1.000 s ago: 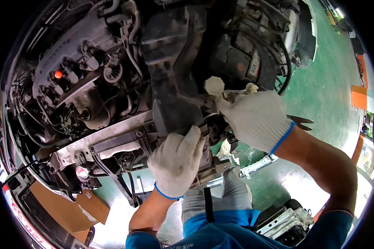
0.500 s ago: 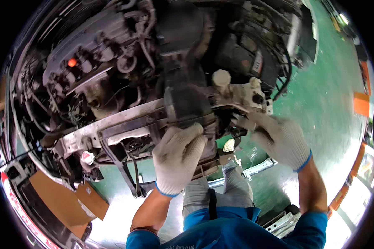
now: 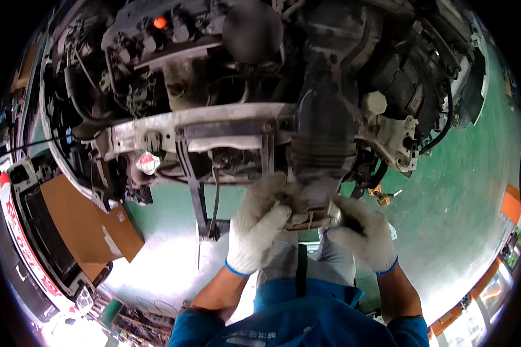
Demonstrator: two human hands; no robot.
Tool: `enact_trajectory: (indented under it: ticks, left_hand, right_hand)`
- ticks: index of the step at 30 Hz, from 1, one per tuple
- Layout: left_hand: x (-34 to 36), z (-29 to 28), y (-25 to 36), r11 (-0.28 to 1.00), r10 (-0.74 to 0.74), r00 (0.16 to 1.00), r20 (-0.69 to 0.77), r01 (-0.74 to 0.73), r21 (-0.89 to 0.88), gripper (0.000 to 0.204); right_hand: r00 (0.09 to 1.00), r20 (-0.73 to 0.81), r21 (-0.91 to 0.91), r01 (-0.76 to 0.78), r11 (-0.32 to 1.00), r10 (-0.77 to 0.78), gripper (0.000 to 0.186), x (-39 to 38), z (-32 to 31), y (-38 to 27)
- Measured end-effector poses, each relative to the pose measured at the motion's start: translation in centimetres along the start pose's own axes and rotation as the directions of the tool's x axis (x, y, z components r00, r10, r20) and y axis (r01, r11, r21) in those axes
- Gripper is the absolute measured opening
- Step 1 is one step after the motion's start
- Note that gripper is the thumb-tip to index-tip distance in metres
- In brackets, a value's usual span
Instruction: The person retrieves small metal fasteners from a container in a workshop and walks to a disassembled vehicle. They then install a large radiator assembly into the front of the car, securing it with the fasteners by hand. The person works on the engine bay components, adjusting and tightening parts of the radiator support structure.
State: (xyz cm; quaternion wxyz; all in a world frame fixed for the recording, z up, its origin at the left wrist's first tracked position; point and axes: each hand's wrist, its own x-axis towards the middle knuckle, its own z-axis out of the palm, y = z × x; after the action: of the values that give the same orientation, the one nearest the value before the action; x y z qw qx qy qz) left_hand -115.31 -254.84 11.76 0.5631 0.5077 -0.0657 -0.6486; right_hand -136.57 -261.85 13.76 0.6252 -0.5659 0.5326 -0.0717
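Observation:
Below the engine bay's front crossmember, both my gloved hands meet at the front end of a black air intake duct (image 3: pixel 325 130). My left hand (image 3: pixel 255 222) is closed on the left edge of the duct's front end, fingers over the top and thumb below. At its right side my right hand (image 3: pixel 364 231) is closed, with a shiny, pale piece (image 3: pixel 333 214) at its fingertips that I cannot make out. The ribbed lower section of the duct lies between the hands. Its lower rim is partly hidden by my gloves.
The metal crossmember (image 3: pixel 214 118) runs left from the duct, with a black bracket (image 3: pixel 195 196) hanging below it. A white-capped reservoir (image 3: pixel 374 104) stands right of the duct. Cardboard (image 3: pixel 75 214) leans at left. A yellow item (image 3: pixel 380 195) shows low at right.
My right hand has moved left and down from the bracket by the reservoir to the duct's front end. My left hand stays at the duct. The view has shifted, so the engine appears farther up and right.

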Motion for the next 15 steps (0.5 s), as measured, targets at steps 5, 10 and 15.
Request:
enact_trajectory:
  ticks: [5, 10, 15]
  left_hand:
    - [-0.5, 0.3, 0.2, 0.997, 0.035, 0.998, -0.047, -0.038, -0.064, 0.047]
    - [-1.8, 0.3, 0.0, 0.994, 0.041, 0.996, -0.076, -0.049, -0.098, 0.042]
    - [-2.1, 0.0, -0.8, 0.976, 0.098, 0.986, -0.137, -0.068, 0.206, 0.047]
  right_hand:
    - [0.987, -0.034, -0.074, 0.151, 0.986, -0.154, 0.054, 0.8, 0.4, 0.0]
    - [0.972, -0.006, -0.072, 0.232, 0.970, -0.233, 0.052, 1.2, 0.9, -0.4]
    - [0.976, 0.051, 0.001, 0.210, 0.978, -0.210, 0.051, 2.0, 0.6, -0.7]
